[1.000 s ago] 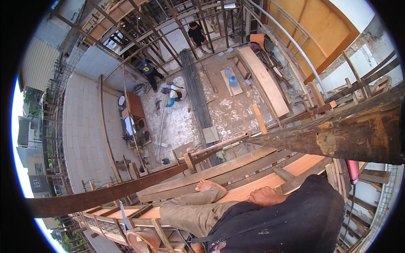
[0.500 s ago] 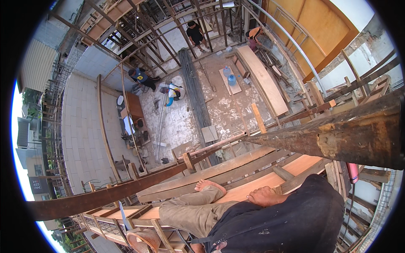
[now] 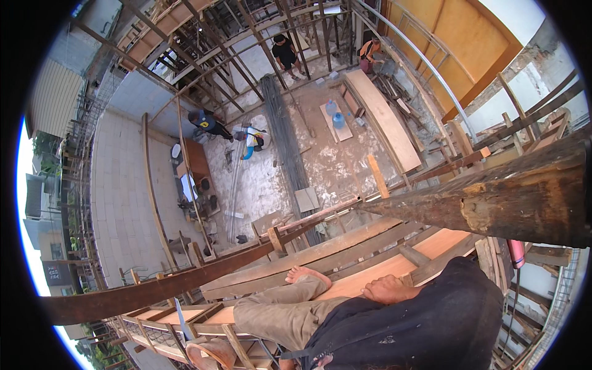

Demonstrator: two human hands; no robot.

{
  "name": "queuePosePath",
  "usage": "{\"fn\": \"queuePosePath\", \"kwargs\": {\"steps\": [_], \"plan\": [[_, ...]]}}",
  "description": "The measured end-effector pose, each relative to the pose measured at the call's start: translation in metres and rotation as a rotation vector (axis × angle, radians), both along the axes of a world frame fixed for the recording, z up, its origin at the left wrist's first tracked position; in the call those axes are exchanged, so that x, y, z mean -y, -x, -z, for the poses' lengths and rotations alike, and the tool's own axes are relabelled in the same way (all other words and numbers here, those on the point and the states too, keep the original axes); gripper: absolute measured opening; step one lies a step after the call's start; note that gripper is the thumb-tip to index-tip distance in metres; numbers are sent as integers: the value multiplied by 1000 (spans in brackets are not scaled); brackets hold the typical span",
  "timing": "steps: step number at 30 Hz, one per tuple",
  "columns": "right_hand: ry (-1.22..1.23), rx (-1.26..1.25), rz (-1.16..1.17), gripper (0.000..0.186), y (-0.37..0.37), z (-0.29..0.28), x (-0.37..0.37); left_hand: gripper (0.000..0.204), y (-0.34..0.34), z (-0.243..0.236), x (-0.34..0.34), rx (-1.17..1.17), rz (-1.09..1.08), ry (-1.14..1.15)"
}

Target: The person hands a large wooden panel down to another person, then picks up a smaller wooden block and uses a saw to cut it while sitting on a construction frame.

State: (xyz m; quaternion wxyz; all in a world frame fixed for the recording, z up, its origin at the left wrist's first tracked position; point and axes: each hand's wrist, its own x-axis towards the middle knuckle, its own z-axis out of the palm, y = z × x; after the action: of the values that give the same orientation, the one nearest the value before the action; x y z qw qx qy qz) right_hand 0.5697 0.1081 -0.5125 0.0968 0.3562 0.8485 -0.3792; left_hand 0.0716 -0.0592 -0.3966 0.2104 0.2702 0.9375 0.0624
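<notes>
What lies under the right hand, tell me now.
An orange-brown plank shows past the right hand, with a wooden block beside it. Whatever lies directly beneath the palm is covered and cannot be seen.

A reddish plywood strip [image 3: 445, 242], edged by timber beams [image 3: 308, 254], carries the person's trousered leg [image 3: 277, 314] and a short wooden crosspiece [image 3: 414, 254]. Well below, a stained concrete floor [image 3: 317, 163] bears a long bundle of steel rods [image 3: 285, 142], some thinner rods [image 3: 234, 188] and a small plywood board [image 3: 340, 134], on which two bluish water jugs [image 3: 338, 121] stand close together.
</notes>
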Motion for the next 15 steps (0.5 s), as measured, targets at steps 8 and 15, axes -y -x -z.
{"fn": "queuePosePath", "kwargs": {"steps": [8, 15], "plan": [[135, 66, 36, 46, 2, -11, -10, 23, -4, 18, 30, -86, 66, 126], [36, 7, 64, 44, -1, -4, 0, 20, 65, -29, 26, 32, -280, -744]]}}
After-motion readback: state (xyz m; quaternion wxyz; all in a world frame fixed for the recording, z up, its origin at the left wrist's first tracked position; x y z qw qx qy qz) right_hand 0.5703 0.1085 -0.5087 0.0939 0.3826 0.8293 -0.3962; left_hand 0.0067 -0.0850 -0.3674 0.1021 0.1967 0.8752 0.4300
